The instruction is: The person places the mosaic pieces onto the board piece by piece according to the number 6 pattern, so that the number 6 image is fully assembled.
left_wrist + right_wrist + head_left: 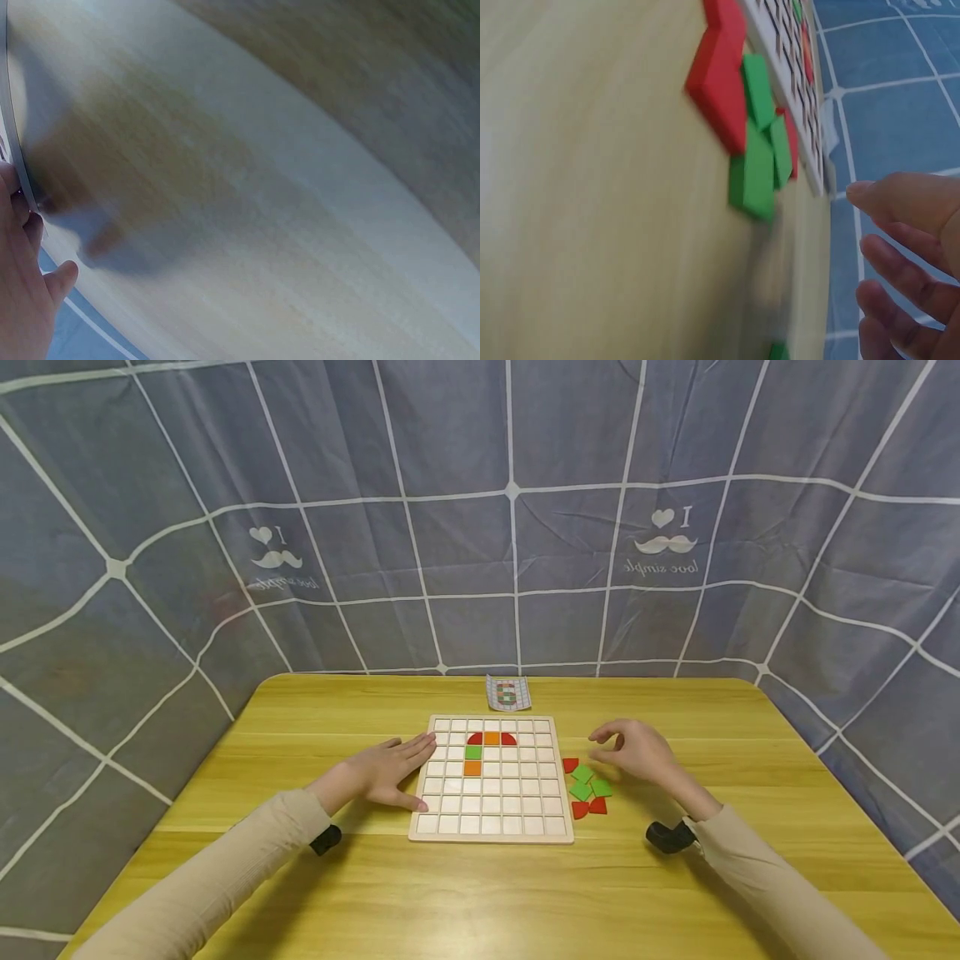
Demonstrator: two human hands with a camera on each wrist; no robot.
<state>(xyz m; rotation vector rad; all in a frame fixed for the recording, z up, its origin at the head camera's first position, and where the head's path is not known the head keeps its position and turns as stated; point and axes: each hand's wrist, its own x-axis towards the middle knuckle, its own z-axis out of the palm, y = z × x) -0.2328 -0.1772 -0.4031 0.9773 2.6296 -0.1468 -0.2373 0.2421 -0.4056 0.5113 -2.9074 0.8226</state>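
Right hand [637, 750] parted, seemingly empty; left hand [384, 772] outstretched on gridded board [504, 826]; likely step: tile pickup, requiring a pinch on one green tile [601, 787]

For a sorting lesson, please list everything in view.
Board: one, pale, on table
Rounded tiles: five, red, two on board, three right of it
Square tiles: two, orange, on board
Other tiles: five, green, one on board, three beside it, one low in right wrist view
Card: one, multicoloured, beyond board
Table: one, yellowish, under board
Curtain: one, grey, behind table
Attachments: two, black, near sleeves
Sleeves: two, beige, lower foreground
Left hand: one, board's left edge
Right hand: one, near loose tiles
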